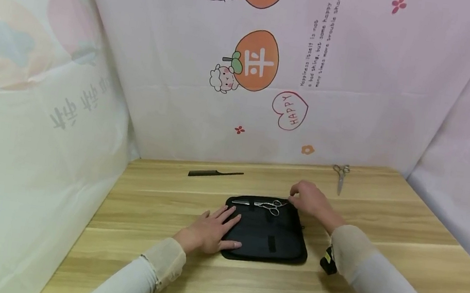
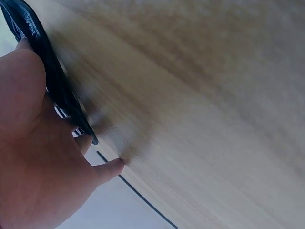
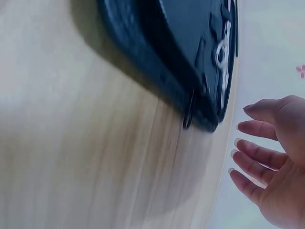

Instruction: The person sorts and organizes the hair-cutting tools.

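A black zip case [image 1: 256, 237] lies open and flat on the wooden table. Thinning scissors [image 1: 271, 206] are tucked under a loop along its far edge, the finger rings toward the right. My left hand [image 1: 209, 231] rests on the case's left side with fingers spread over it and the thumb lower down. At the far right corner is my right hand [image 1: 310, 198], its fingers close by the scissors' end. In the right wrist view that hand's loosely bent fingers [image 3: 255, 157] hold nothing and stand apart from the case corner.
A black rat-tail comb [image 1: 215, 174] lies behind the case to the left. Scissors [image 1: 340, 180] lie at the back right. Beneath my right wrist is a small black object [image 1: 328, 262] with a yellow label. Printed cloth [image 1: 169, 109] walls the table's back and sides.
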Available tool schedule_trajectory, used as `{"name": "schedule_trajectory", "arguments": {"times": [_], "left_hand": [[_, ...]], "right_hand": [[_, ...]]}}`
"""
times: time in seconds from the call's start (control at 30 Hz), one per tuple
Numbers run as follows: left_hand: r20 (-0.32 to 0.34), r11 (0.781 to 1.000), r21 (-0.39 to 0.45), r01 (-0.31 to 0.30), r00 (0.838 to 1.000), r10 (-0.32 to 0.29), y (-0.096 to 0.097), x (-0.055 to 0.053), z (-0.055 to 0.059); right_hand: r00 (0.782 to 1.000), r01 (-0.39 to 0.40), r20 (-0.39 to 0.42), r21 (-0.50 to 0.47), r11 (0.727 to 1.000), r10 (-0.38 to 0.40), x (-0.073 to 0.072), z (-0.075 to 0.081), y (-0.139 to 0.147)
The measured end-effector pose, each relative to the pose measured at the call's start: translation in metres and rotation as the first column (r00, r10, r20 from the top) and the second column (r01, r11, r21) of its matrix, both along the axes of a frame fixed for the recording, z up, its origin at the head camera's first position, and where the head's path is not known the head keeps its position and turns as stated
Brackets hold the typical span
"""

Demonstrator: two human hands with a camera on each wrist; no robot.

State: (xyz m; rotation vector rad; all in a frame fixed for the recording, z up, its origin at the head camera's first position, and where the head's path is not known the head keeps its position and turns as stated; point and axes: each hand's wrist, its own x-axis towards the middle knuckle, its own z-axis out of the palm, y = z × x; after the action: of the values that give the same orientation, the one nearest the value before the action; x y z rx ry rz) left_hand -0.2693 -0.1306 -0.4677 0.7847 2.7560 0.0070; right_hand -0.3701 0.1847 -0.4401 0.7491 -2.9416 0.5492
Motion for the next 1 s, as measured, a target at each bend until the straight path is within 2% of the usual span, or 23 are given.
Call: {"name": "schedule_trajectory", "arguments": {"times": [0.23,0.47,0.8,1.0], "left_hand": [[-0.003,1.0,-0.006,0.005,1.0,-0.005,0.0,-0.003,-0.003],[-0.005,1.0,-0.001,0.006,1.0,-0.006,-0.001,-0.004,-0.001],[0.002,1.0,-0.004,0.008,1.0,-0.008,0.001,-0.006,-0.002],[-0.014,1.0,-0.006,0.014,1.0,-0.014,0.003,0.0,0.005]], "right_hand": [[0.996,0.086,0.027,0.016,0.996,-0.086,-0.014,0.0,0.024],[0.987,0.154,0.045,0.027,0.988,-0.155,-0.018,-0.002,0.047],[0.942,0.311,0.121,0.049,0.949,-0.314,-0.019,-0.009,0.081],[0.946,0.301,0.12,0.031,0.953,-0.302,-0.016,-0.013,0.092]]}}
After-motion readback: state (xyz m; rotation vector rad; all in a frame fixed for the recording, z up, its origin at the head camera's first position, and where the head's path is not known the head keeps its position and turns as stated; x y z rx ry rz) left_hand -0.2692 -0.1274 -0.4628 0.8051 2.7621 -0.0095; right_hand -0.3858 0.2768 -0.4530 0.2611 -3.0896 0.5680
